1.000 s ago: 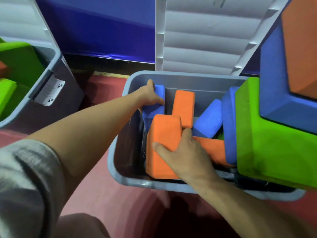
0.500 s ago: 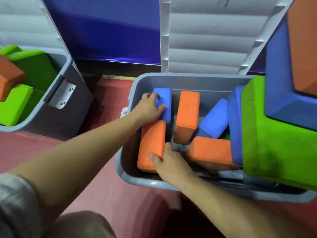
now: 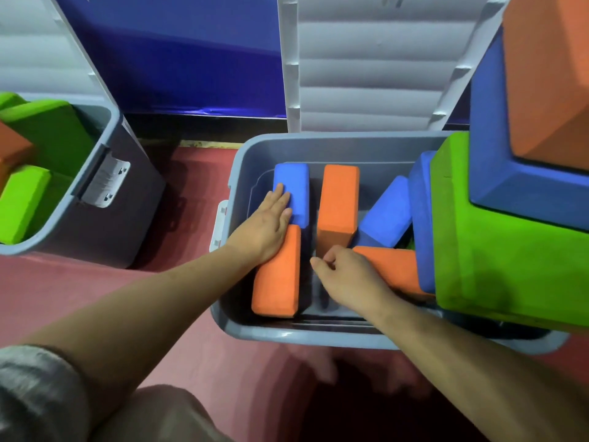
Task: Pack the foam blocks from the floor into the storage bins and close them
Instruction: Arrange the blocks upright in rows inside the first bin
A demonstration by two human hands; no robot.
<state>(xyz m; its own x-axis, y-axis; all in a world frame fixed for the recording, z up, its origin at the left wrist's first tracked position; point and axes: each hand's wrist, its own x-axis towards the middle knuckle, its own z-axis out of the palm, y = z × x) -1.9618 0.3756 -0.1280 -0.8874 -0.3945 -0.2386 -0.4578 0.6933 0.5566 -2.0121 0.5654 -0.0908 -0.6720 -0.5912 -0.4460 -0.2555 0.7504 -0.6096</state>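
Grey bin (image 3: pixel 318 338), seen from above. Along its left wall we find 2 blocks end to end: the blue block (image 3: pixel 294 189) toward the far wall and the orange block (image 3: pixel 277 279) toward the near wall. The left hand (image 3: pixel 264 229) lies flat across both. We mark 1 open channel of bare bin floor between these and the upright orange block (image 3: pixel 338 202). The right hand (image 3: pixel 347 279), fingers loosely curled, occupies its near end. Over the right side, 3 stacked pieces bar entry from above: green slab (image 3: pixel 510 260), large blue block (image 3: pixel 510 186), large orange block (image 3: pixel 548 74). The raised lid (image 3: pixel 366 74) closes the far edge.
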